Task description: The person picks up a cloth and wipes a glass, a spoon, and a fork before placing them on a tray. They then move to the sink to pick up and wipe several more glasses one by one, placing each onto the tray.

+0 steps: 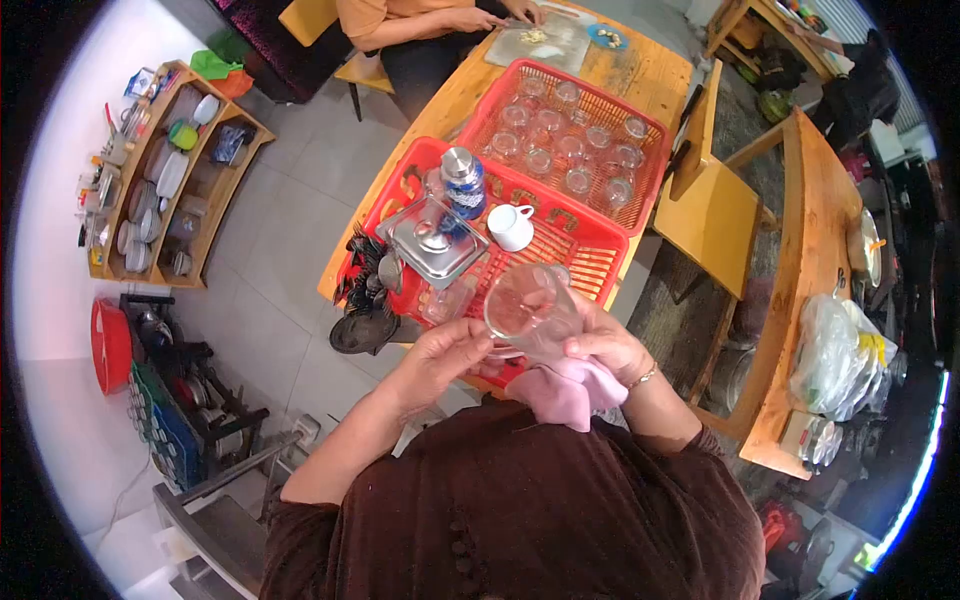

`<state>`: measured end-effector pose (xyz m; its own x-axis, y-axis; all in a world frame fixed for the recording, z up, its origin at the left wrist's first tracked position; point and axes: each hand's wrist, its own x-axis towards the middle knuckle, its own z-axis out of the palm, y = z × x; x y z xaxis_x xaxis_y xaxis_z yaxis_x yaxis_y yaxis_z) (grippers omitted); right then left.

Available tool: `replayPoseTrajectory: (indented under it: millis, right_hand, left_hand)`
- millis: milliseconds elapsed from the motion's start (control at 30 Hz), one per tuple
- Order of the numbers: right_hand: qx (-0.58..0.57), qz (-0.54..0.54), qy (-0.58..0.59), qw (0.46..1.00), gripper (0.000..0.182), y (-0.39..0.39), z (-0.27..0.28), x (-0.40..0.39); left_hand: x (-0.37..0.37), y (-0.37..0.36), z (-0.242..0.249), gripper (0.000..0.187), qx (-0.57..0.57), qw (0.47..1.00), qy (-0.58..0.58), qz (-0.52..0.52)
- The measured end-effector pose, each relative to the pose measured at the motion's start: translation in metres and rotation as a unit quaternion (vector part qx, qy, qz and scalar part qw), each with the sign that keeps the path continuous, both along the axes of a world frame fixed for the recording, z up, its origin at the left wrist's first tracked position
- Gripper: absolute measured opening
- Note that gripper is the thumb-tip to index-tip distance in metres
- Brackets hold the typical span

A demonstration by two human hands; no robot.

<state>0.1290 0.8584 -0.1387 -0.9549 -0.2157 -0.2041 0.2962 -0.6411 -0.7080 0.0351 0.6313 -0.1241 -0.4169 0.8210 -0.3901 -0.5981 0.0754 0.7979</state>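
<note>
A large clear glass jug [535, 318] is held up between my two hands, its wide mouth tilted up and away from me. My left hand [450, 358] pinches the jug at its left side, near the rim. On the other side, my right hand [612, 345] wraps round the glass, with a pink cloth [568, 392] bunched under the fingers. Just beyond is a red basket [590, 262] with a blue patterned flask [463, 185], a white mug [511, 228] and a metal lidded container [433, 240].
Behind it, a second red basket [655, 190] contains several upturned glasses. Dark cutlery [362, 270] hangs at the left table edge above a black pan [362, 333]. Across the wooden table [640, 70], another person's hands [500, 15] work at a cutting board [560, 50]. A yellow chair [710, 225] stands right.
</note>
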Motion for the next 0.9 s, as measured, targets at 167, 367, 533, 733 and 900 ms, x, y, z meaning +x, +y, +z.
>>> replayPoseTrajectory:
  millis: [167, 367, 533, 733, 900]
  right_hand:
    - [0.066, -0.048, -0.011, 0.997, 0.083, 0.039, 0.004, 0.012]
    - [0.325, -0.252, -0.033, 0.911, 0.068, 0.087, 0.05, 0.014]
    - [0.538, -0.225, -0.032, 0.812, 0.063, 0.117, 0.048, 0.014]
    - [0.592, -0.223, -0.041, 0.774, 0.062, 0.115, 0.04, -0.014]
    - [0.641, -0.166, -0.094, 0.744, 0.067, 0.117, 0.015, -0.016]
  left_hand:
    - [-0.007, -0.013, 0.008, 0.022, -0.057, 0.995, 0.079, -0.01]
    - [-0.017, -0.055, 0.017, 0.022, -0.038, 0.993, 0.065, 0.088]
    - [-0.023, -0.086, 0.031, 0.021, -0.054, 0.981, 0.075, 0.172]
    - [-0.021, -0.104, 0.028, 0.021, -0.085, 0.964, 0.096, 0.231]
    - [-0.019, -0.109, 0.027, 0.02, -0.133, 0.954, 0.118, 0.243]
